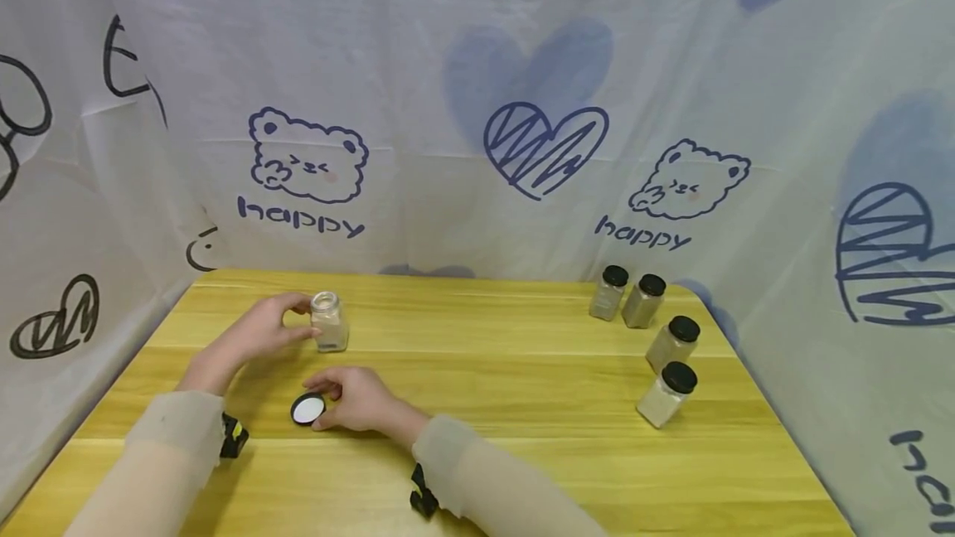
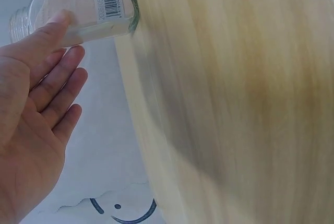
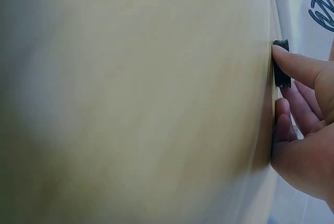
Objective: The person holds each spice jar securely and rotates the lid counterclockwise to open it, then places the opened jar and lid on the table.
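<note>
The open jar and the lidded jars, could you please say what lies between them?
The head view shows bare tabletop separating the open jar from the lidded jars.

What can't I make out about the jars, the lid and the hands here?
Head view: print on the four black-capped jars, too small.
Head view: the black lid's outer top, facing away behind its white liner.
Left wrist view: part of the open glass jar, behind the left hand's thumb.
Right wrist view: the right hand, cut by the edge.
</note>
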Demonstrator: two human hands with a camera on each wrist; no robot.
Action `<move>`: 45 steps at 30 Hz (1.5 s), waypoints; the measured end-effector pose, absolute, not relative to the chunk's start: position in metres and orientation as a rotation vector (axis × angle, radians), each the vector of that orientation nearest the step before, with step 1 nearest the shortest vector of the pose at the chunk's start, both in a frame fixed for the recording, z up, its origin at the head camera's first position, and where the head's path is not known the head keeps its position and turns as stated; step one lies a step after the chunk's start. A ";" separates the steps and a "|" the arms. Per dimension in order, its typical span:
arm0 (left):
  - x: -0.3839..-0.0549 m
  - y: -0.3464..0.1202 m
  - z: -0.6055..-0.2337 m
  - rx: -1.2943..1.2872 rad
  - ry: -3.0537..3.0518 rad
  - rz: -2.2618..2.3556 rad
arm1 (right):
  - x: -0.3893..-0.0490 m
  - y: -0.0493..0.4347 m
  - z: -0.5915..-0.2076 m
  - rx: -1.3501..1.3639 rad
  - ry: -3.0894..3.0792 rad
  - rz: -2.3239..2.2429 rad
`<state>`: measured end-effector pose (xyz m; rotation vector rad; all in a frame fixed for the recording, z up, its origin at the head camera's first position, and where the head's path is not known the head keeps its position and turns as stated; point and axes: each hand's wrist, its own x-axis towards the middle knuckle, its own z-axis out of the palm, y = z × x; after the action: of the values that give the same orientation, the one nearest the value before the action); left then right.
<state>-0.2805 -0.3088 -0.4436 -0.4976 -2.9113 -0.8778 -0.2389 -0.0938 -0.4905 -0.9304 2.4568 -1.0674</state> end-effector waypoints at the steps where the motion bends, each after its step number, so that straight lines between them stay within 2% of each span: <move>1: -0.280 -0.309 -0.443 -0.497 -2.914 -0.876 | -0.239 -0.094 -0.490 -0.929 2.457 -1.059; 9: -0.279 -0.306 -0.441 -0.472 -2.935 -0.905 | -0.238 -0.090 -0.486 -0.950 2.395 -1.097; 18: -0.270 -0.301 -0.439 -0.405 -2.920 -0.952 | -0.237 -0.062 -0.476 -0.981 2.317 -1.210; 29: -0.245 -0.270 -0.418 -0.263 -2.759 -0.797 | -0.227 0.001 -0.441 -1.075 2.523 -1.241; 40: -0.246 -0.213 -0.417 -0.441 -2.600 -0.532 | -0.224 0.079 -0.422 -1.096 2.774 -1.398; 45: -0.252 -0.178 -0.418 -0.508 -2.610 -0.518 | -0.224 0.118 -0.416 -1.016 2.872 -1.488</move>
<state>-0.2517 -0.1779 -0.4184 -0.5079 -2.6099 -0.5175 -0.2240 0.1183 -0.4160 -1.0160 2.8723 -1.4878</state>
